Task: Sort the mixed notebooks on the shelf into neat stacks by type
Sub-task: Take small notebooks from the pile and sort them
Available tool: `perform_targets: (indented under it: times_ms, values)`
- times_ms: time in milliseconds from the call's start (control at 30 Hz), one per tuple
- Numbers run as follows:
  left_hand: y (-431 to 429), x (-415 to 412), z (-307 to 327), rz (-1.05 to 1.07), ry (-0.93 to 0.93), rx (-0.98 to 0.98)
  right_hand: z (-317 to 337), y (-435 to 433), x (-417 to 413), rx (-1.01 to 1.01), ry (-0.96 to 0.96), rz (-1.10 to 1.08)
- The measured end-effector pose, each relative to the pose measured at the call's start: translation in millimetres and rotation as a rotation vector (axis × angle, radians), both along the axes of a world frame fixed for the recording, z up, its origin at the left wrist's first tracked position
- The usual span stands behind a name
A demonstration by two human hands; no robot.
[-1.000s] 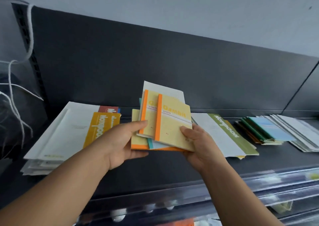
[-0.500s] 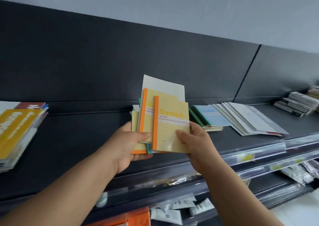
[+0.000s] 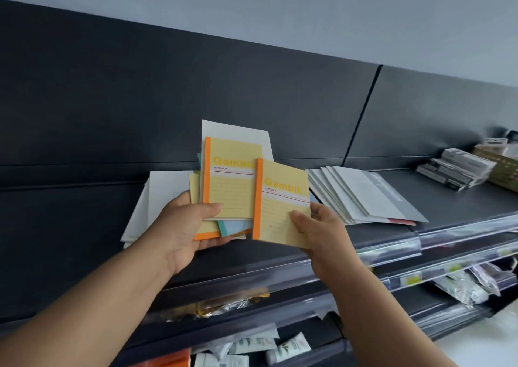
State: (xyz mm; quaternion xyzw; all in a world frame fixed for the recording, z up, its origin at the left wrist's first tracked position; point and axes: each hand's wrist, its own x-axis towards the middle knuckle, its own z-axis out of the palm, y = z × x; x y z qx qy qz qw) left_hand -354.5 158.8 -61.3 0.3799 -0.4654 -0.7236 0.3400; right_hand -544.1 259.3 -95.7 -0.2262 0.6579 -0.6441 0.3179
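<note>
- Left hand [image 3: 183,228] grips a bunch of notebooks [image 3: 232,187], thumb on a yellow one with an orange edge, above the shelf [image 3: 70,240].
- Big white notebooks [image 3: 159,195] lie flat on the shelf behind that hand.
- Right hand [image 3: 322,226] pinches one yellow notebook [image 3: 283,209], just beside the bunch.
- A spread-out white pile [image 3: 364,195] lies on the shelf, off to the right.

Open shelf [image 3: 70,240] left of white stack [image 3: 161,195]

Head-worn wide camera looks forward and down, close upon the shelf [image 3: 454,198].
</note>
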Motion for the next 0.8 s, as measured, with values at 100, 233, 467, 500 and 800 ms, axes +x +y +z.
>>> perform_targets:
  times_ms: [100,233,467,500,800]
  values:
    - [-18,-17,5,0.012,0.018,-0.001,7,-8,-24,0.001,0.005,-0.028]
    - [-42,-40,12,0.008,0.039,-0.021,24,-22,-59,-0.001,0.070,-0.070]
    - [-64,-65,15,0.042,0.062,-0.032,24,-52,-110,0.021,0.150,-0.082]
    - [-65,-68,16,0.052,0.060,-0.032,22,-58,-114,0.049,0.176,-0.058]
    - [-38,-113,5,0.148,0.019,-0.036,-8,-77,-148,0.388,0.660,0.197]
